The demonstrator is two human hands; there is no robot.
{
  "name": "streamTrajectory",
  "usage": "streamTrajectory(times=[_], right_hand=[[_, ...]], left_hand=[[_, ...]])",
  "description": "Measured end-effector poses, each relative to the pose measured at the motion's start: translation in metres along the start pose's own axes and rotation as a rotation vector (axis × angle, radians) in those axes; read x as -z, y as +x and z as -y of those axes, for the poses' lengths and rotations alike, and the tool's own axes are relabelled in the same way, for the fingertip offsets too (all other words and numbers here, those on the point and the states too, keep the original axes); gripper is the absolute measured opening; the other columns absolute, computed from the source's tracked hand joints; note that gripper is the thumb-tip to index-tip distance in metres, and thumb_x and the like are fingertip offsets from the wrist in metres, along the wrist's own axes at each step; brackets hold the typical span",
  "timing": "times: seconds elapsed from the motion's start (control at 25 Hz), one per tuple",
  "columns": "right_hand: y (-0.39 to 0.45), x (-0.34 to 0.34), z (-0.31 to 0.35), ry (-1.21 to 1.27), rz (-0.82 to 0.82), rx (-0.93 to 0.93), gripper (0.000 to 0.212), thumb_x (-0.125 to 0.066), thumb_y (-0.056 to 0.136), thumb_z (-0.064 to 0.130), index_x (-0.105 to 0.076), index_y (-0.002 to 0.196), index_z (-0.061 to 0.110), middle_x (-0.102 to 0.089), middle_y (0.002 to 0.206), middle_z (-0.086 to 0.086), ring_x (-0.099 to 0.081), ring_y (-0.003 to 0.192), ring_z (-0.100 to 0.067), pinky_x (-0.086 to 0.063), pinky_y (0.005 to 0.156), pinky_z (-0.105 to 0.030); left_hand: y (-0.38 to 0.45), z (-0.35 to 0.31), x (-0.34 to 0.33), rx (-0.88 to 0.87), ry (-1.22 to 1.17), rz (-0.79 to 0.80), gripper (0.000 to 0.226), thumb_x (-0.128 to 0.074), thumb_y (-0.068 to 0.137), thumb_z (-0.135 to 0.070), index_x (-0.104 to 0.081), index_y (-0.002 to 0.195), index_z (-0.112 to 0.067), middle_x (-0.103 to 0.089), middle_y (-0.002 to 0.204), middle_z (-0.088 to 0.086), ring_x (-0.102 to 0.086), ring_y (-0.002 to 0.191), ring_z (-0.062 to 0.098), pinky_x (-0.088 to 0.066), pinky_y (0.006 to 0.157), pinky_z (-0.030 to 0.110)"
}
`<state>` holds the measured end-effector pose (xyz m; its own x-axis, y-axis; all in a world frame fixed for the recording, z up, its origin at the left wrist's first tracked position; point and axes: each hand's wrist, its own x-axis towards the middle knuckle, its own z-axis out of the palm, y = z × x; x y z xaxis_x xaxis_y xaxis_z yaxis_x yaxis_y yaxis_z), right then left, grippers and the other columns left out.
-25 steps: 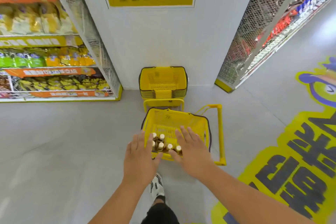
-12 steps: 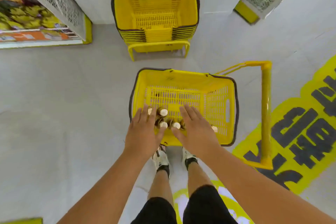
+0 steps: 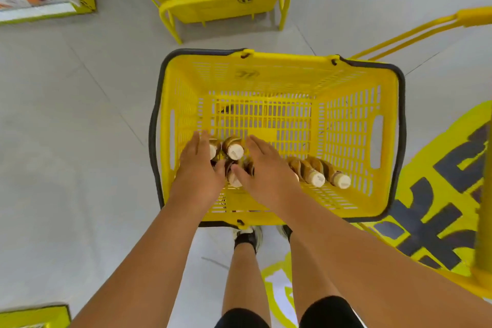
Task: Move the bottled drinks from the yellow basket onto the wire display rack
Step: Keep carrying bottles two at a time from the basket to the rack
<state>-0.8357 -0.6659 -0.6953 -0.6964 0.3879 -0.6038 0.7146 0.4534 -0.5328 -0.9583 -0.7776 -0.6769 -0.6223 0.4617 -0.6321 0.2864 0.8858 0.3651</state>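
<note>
A: Head view — location of the bottled drinks?
B: Inside the yellow basket, along its near wall.
A: Hand status?
B: Left hand and right hand reach over the cluster — fingers extended, nothing gripped.

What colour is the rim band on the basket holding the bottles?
Dark grey, nearly black, running round the yellow basket rim; clearest in the head view.

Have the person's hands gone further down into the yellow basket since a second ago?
Yes. Both hands, left hand and right hand, have sunk below the yellow basket rim, onto the bottles.
</note>
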Motion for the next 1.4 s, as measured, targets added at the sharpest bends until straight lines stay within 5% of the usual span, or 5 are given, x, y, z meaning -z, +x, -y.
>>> streamTrajectory(times=[0.4,0.68,0.88,1.08,1.4], right_hand=[[0.053,-0.015,-0.011,0.354,-0.076,0.001,0.046,-0.074,0.094,0.031,-0.061,0.137,0.020,-0.066,0.137,-0.002,-0.060,0.124,-0.024,-0.051,0.097,-0.038],[0.066,-0.014,-0.018,0.519,-0.107,-0.080,0.044,-0.079,0.090,0.026,-0.064,0.131,0.026,-0.071,0.122,0.008,-0.060,0.102,-0.012,-0.039,0.077,-0.010],[0.068,-0.008,-0.021,0.618,-0.098,-0.146,0.049,-0.084,0.085,0.031,-0.067,0.131,0.025,-0.071,0.127,0.006,-0.062,0.118,-0.014,-0.045,0.093,-0.022],[0.049,0.018,-0.019,0.611,-0.215,-0.136,0.045,-0.086,0.081,0.035,-0.069,0.123,0.035,-0.067,0.108,0.033,-0.058,0.097,0.015,-0.036,0.077,-0.001],[-0.028,0.120,0.009,0.607,-0.424,-0.018,0.036,-0.089,0.080,0.030,-0.072,0.110,0.034,-0.072,0.116,0.011,-0.065,0.112,-0.010,-0.050,0.098,-0.027]], left_hand=[[0.040,0.006,-0.018,0.000,-0.204,-0.157,0.055,-0.077,0.090,-0.026,-0.050,0.138,-0.020,-0.066,0.120,-0.001,-0.061,0.103,0.017,-0.041,0.070,0.017],[0.066,-0.005,-0.017,-0.161,-0.209,-0.159,0.038,-0.076,0.091,-0.016,-0.065,0.127,-0.019,-0.069,0.120,0.000,-0.053,0.101,0.005,-0.035,0.075,0.008],[0.068,-0.002,-0.011,-0.096,-0.283,-0.167,0.033,-0.075,0.091,-0.026,-0.067,0.123,-0.022,-0.067,0.109,-0.009,-0.056,0.100,0.006,-0.035,0.070,0.009],[0.044,-0.009,-0.003,-0.113,-0.355,-0.154,0.032,-0.076,0.091,-0.030,-0.067,0.121,-0.028,-0.068,0.107,-0.015,-0.059,0.102,0.005,-0.037,0.077,0.007],[-0.016,-0.075,0.069,-0.216,-0.432,-0.235,0.028,-0.077,0.088,-0.036,-0.066,0.114,-0.034,-0.066,0.099,-0.024,-0.059,0.093,-0.005,-0.037,0.074,0.004]])
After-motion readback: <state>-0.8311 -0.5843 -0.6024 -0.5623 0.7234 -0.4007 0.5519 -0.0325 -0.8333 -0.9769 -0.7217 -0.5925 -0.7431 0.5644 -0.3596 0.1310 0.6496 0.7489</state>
